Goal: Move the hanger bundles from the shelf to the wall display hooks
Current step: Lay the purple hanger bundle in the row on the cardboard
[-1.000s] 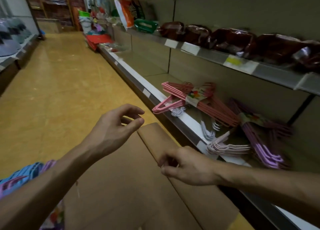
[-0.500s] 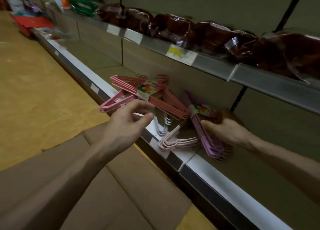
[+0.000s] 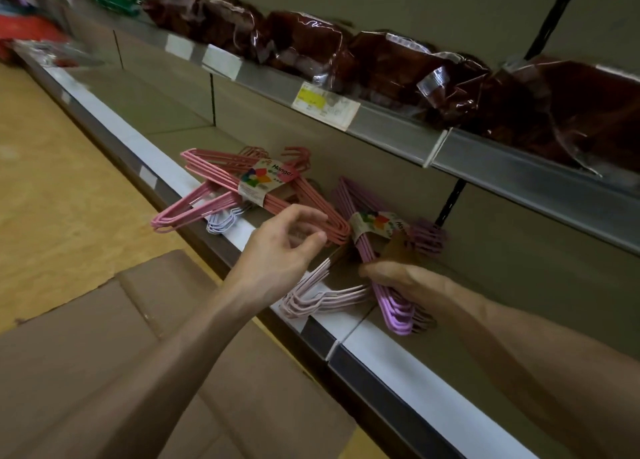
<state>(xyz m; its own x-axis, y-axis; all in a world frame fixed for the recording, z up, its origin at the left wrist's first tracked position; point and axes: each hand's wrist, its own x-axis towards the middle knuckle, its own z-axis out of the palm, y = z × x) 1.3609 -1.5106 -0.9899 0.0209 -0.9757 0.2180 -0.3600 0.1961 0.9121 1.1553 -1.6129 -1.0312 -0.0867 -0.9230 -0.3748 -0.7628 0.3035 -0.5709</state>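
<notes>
**Two hands at the hanger bundles on the lower shelf**

Nearest the camera, a brown cardboard box [image 3: 145,372] lies on the yellow floor [image 3: 52,188] against the foot of the shelving. Above it, both bare forearms reach in toward the lower shelf [image 3: 408,365], whose white front edge runs diagonally across the view.

The left hand [image 3: 280,247] hovers over the shelf edge with fingers loosely curved and thumb apart from them, gripping nothing; its fingertips sit just beside the near corner of the pink hanger bundle [image 3: 242,188]. That bundle lies flat on the shelf with a paper label around its middle, one end jutting out past the shelf edge.

The right hand [image 3: 398,282] has its fingers curled round the purple hanger bundle [image 3: 377,261], holding it below its paper label; the bundle's hooks point toward the back panel. Between the two hands a pale pink hanger bundle [image 3: 318,299] lies on the shelf, its hooks overhanging the edge. White hooks of another bundle [image 3: 221,221] show under the pink one.

Farther back, the upper shelf [image 3: 485,150] carries dark red packages in clear wrap [image 3: 398,67] and a yellow-and-white price tag [image 3: 325,103] on its rail.
</notes>
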